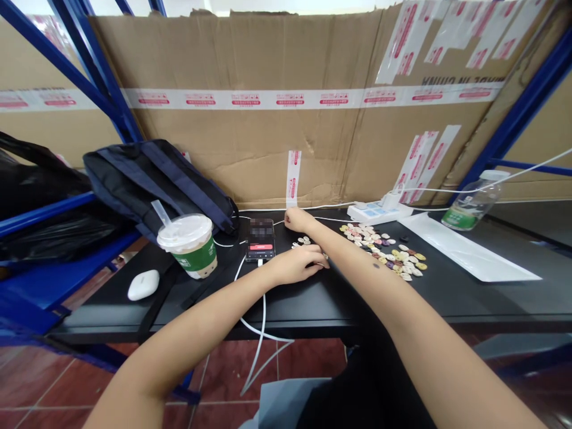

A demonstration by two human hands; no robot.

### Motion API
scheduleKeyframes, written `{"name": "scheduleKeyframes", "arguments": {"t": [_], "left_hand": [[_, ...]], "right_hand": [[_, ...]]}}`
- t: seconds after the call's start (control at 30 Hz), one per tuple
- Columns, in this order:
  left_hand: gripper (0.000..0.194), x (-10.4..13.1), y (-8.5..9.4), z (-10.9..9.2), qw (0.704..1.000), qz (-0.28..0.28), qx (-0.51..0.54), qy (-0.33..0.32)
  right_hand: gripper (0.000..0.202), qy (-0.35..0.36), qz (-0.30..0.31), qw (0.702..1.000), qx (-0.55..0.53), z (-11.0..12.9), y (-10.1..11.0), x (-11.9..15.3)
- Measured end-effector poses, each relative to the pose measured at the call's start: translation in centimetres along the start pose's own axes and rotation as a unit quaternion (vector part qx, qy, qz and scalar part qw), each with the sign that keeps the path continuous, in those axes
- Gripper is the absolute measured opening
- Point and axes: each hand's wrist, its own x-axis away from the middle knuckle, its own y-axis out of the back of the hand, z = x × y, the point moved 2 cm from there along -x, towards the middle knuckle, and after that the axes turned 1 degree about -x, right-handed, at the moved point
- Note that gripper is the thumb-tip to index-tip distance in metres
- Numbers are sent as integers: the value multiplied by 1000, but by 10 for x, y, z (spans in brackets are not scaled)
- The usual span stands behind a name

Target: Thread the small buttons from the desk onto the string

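Observation:
My left hand (pixel 300 264) lies palm down low over the black table (pixel 286 307), fingers stretched to the right and thumb a little apart. A small pale piece shows by its fingertips, partly hidden. My right forearm crosses beyond it, and my right hand (pixel 298 219) is curled closed near the cardboard; whatever is inside its fingers is hidden. Between the two hands sits a small cluster of pale oval button-like pieces (pixel 304 241). To the right, partly behind my right forearm, spreads a larger pile of button-like pieces (pixel 404 262) in cream, yellow, pink and dark colours.
Left of my hands are a phone (pixel 260 238) on a white cable, a lidded drink cup (pixel 192 247) with straw, a white earbud case (pixel 143 285) and a dark backpack (pixel 156 179). A power strip (pixel 379 211), white sheet (pixel 467 247) and plastic bottle (pixel 471 205) stand right. Cardboard (pixel 250 149) walls the back.

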Motion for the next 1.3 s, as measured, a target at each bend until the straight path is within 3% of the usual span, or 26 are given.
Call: {"name": "scheduleKeyframes", "arguments": {"t": [0.37, 0.6, 0.73, 0.8, 1.0, 1.17, 1.3], "left_hand": [[22, 0, 0, -1, 1000, 0, -14, -9], [18, 2, 2, 2, 1000, -12, -17, 13], [17, 2, 2, 7, 998, -53, -6, 27], [16, 2, 3, 8, 996, -84, -1, 41], [6, 3, 5, 14, 976, -166, 51, 132], [11, 3, 8, 25, 937, -230, 162, 209], [11, 4, 11, 35, 908, -280, 193, 245]], "right_hand": [[28, 50, 20, 998, 41, 6, 7, 2], [22, 67, -6, 996, 58, 11, 21, 8], [21, 68, -52, 996, 38, -6, 29, 38], [14, 90, -112, 989, -37, -17, 30, 60], [9, 114, -191, 954, -200, -45, 25, 106], [14, 117, -168, 947, -247, -54, 26, 121], [13, 125, -145, 946, -263, -52, 29, 130]]}}
